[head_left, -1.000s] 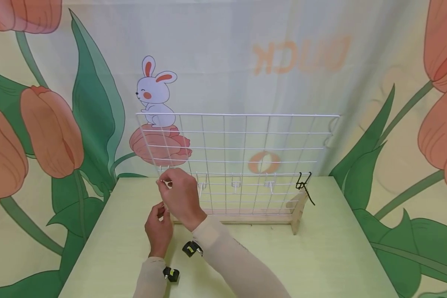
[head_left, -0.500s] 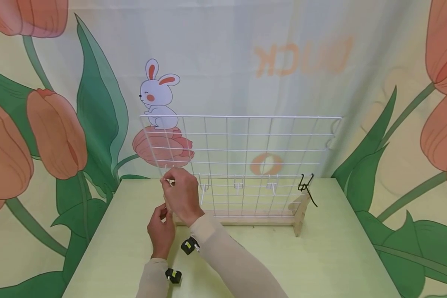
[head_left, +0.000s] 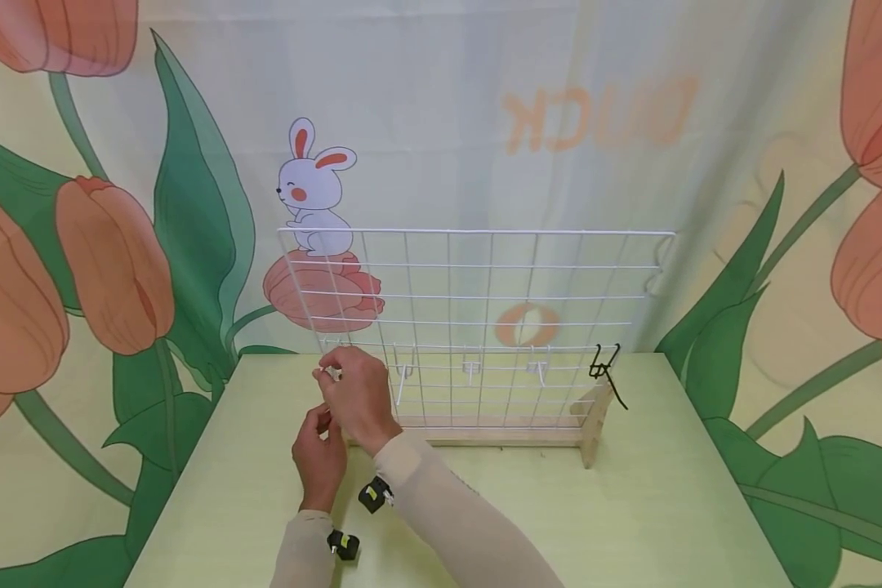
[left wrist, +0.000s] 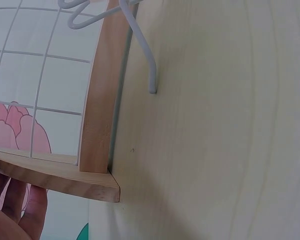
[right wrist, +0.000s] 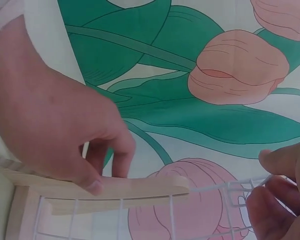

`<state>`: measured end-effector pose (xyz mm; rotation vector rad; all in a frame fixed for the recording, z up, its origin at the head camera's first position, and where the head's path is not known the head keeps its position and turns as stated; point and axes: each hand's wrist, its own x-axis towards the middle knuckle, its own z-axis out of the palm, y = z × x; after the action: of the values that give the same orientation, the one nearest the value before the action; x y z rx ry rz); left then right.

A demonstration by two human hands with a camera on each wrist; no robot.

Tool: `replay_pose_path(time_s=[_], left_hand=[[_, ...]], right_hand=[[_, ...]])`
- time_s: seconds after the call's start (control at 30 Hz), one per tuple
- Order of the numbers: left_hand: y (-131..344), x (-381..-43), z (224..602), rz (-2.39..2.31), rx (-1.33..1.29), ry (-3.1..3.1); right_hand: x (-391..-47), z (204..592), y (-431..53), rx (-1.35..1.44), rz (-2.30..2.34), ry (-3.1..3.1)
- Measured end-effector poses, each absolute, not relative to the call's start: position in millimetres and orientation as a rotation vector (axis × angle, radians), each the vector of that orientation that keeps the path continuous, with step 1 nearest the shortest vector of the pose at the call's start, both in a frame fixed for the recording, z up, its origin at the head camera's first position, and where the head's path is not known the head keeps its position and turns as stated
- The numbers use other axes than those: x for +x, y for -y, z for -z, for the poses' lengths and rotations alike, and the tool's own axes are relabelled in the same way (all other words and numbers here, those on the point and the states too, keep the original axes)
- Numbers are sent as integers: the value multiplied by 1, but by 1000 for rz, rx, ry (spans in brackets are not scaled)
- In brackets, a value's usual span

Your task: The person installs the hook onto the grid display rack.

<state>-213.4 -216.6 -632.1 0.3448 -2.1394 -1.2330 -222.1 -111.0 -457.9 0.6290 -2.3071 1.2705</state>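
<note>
My right hand point(head_left: 358, 396) is at the left end of a white wire grid panel point(head_left: 470, 233). Its thumb and index finger pinch a white wire hook point(right wrist: 238, 194), mostly covered by the fingers. Lower down, my left hand point(head_left: 319, 457) grips the wooden side board point(left wrist: 65, 179) of the panel's stand, thumb on one face and fingers on the other. Several white hooks point(head_left: 471, 369) hang along the grid to the right. One white hook point(left wrist: 145, 47) juts out at the top of the left wrist view. A black hook point(head_left: 601, 369) hangs at the right end.
The stand's wooden base bar point(head_left: 485, 433) and right foot point(head_left: 591, 425) rest on a pale yellow-green table point(head_left: 669, 506). Behind hangs a cloth point(head_left: 441, 122) printed with tulips and a rabbit. A black camera point(head_left: 373, 493) is strapped to each wrist.
My right hand has moved slightly down with the hook at the grid's left end. My left hand keeps its grip on the side board. The head view has shifted a little.
</note>
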Motion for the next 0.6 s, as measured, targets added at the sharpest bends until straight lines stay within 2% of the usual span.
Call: replay_pose_path(time_s=[0.6], left_hand=[[217, -212, 633, 1256, 375, 2158]], right_hand=[[-205, 469, 104, 627, -1309, 2308]])
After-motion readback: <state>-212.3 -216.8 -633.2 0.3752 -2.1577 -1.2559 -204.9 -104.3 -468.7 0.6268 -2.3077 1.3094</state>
